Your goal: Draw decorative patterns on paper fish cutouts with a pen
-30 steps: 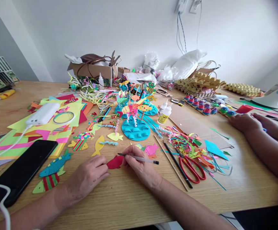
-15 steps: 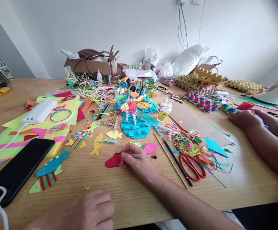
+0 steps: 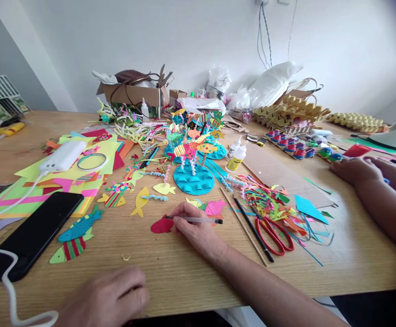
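My right hand (image 3: 194, 227) pinches a pen (image 3: 201, 220) with a clear barrel and dark end. Its tip meets the upper edge of a red paper fish (image 3: 161, 225) lying flat on the table. Nearer the front edge, my left hand (image 3: 111, 293) is loosely curled, slightly blurred, with nothing visible in it. Just beyond the right hand lies a pink paper fish (image 3: 215, 207). A yellow paper fish (image 3: 140, 203) with a blue twisted pipe cleaner lies behind the red one. Left of these are a blue fish (image 3: 81, 225) and a striped green fish (image 3: 68, 250).
Red-handled scissors (image 3: 274, 236), a black brush (image 3: 254, 230) and a wooden stick (image 3: 243, 227) lie right. A blue base (image 3: 193, 180) bears paper fish; glue bottles (image 3: 236, 157) stand beside it. A phone (image 3: 30, 234) lies left. Another person's arms (image 3: 371, 181) rest at right.
My left hand has shifted left and toward me, away from the red fish. The pen remains in my right hand at the fish's top edge. The view has turned slightly left.
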A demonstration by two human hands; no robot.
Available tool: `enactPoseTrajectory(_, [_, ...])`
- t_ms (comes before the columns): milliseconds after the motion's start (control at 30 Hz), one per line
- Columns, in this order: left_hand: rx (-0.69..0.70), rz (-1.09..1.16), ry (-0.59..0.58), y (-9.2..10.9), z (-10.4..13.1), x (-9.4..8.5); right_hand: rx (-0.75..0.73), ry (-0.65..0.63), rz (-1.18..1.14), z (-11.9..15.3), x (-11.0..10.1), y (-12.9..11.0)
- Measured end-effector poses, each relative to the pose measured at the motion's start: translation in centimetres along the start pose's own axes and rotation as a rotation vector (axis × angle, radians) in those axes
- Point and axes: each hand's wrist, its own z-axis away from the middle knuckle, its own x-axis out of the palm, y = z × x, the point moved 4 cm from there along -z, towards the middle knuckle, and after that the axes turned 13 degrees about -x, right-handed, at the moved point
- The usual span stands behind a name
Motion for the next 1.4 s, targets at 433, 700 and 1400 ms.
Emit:
enactPoseTrajectory(433, [-0.311,-0.13,-0.051,-4.5,-1.5,-1.4,-0.011,-0.001,0.038,0.3,-0.1,-0.2])
enactPoseTrajectory(700, [-0.476,-0.224,-0.33,-4.1,-1.7,-0.7,-0.034,-0.01,0.078,0.2,-0.3,-0.2])
enactPoseTrajectory(1400, [-0.649,0.942,-0.209,-1.7,-7.9,0.3,-0.127,-0.101,-0.197,1.0,0.2,-2.1])
